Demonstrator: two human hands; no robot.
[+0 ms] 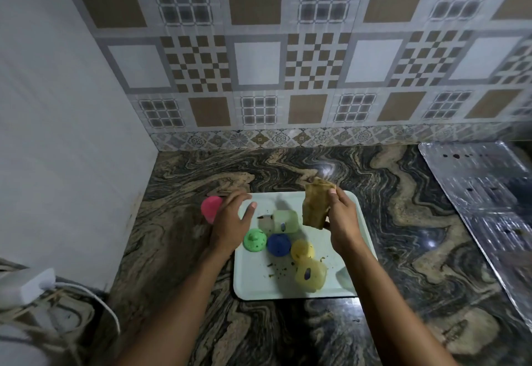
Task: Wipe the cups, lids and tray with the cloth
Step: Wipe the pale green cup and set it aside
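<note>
A pale green tray (339, 288) lies on the marbled counter, speckled with dark crumbs. On it sit a green lid (254, 240), a blue lid (278, 244), a yellow lid (302, 249), a pale green cup (285, 221) on its side and a yellow cup (311, 275) on its side. A pink cup (211, 208) stands on the counter just left of the tray. My left hand (230, 221) hovers over the tray's left edge beside the pink cup, fingers spread and holding nothing. My right hand (341, 221) grips a folded brownish cloth (315, 206) above the tray.
A sheet of crinkled foil (483, 193) covers the counter at the right. A white charger with a cable (31, 282) lies at the lower left. A white wall bounds the left side and a tiled wall the back.
</note>
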